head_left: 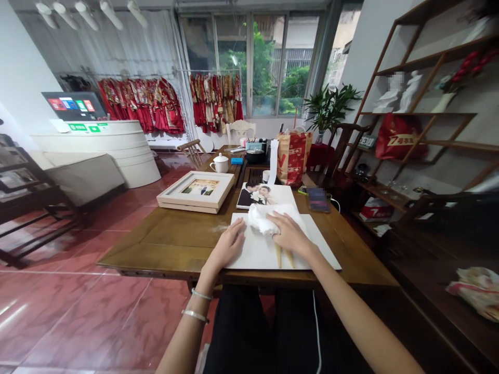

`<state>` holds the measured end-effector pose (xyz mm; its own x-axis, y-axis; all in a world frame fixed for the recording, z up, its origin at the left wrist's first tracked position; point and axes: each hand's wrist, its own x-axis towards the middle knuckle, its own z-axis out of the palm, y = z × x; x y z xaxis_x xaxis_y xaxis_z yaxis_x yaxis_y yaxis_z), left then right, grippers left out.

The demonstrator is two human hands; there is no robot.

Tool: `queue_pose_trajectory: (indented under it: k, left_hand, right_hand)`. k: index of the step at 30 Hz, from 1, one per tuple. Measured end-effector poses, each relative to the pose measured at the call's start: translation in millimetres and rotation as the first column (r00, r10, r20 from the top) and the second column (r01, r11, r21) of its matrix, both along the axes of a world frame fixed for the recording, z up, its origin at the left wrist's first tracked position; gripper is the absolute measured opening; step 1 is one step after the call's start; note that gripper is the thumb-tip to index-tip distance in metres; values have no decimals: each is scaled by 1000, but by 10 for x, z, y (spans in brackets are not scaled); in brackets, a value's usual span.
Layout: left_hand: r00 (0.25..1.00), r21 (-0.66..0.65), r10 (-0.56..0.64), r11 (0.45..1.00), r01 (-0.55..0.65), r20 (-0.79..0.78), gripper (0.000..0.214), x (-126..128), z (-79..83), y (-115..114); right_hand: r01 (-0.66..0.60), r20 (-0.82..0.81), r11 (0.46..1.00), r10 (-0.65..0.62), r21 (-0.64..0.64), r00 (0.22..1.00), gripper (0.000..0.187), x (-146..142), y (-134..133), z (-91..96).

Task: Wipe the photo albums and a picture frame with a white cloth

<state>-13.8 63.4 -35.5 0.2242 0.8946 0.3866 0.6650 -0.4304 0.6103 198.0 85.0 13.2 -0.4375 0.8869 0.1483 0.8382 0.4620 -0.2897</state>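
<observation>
1. You had a flat, white rectangular board [317, 249] in front of you, lying at the near edge of a brown wooden table [167, 241].
2. Your left hand [231, 243] rested at the board's left edge, fingers extended and close together, clasping nothing.
3. Your right hand [290, 234] was closed over a crumpled white cloth [261, 219], which lay on the board's far part.
4. Below that hand, two tan, tapering shapes [287, 258] showed on the board; you could not tell whether they were printed or separate.
5. Just beyond the board lay a white panel with a printed couple [257, 194].
6. Beyond the board to the left sat a cream, box-like picture frame [173, 193]; farther behind stood a white lidded cup [220, 164].
7. Beyond the board to the right were a dark-screened phone [318, 201] and a red-and-tan bag [293, 158].
</observation>
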Motion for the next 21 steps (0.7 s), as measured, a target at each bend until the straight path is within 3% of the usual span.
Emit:
queue_pose_trajectory:
  k: [3, 7, 12, 15, 21]
  left_hand:
    - [1000, -1, 22, 1000, -23, -10, 40, -18, -44, 40]
    - [1000, 19, 15, 1000, -15, 8, 37, -30, -109, 76]
    - [998, 4, 34, 999, -34, 47, 40, -33, -128, 65]
    - [998, 3, 30, 1000, -30, 49, 39, -30, -117, 56]
    - [999, -1, 13, 1000, -13, 33, 34, -6, -71, 47]
  right_hand:
    - [-51, 20, 998, 50, 42, 999, 68, -57, -200, -75]
    - [-148, 47, 985, 144, 89, 988, 76, -125, -667, -132]
    - [-179, 36, 982, 177, 64, 984, 82, -67, -1126, -149]
    - [-141, 32, 990, 141, 27, 990, 77, -46, -1014, -126]
    - [-20, 102, 1000, 20, -8, 995, 69, -183, -301, -55]
